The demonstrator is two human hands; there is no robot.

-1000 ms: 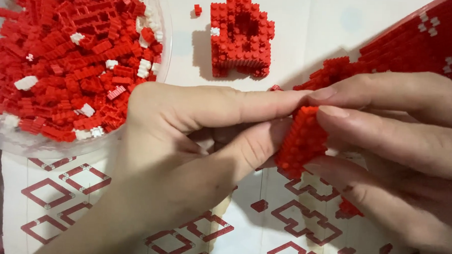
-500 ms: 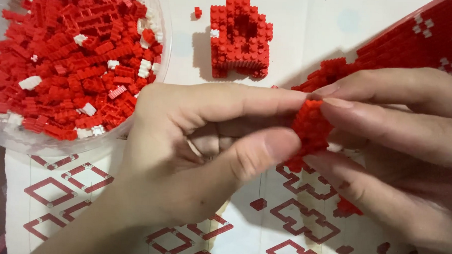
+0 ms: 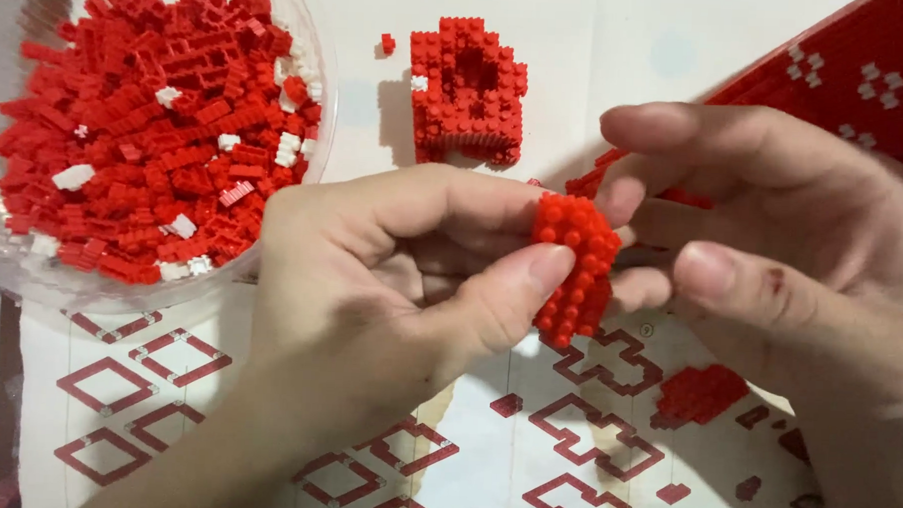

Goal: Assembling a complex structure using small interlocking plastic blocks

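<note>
Patterned paper covers the counter; a clear bowl of red bricks and small red build lie behind. Left hand fingers pinch a studded red block; right hand fingers loosely touch it

A solid red brick block sits above a white sheet printed with red outlined diamonds. Red bricks flecked with white fill the clear bowl.
</note>
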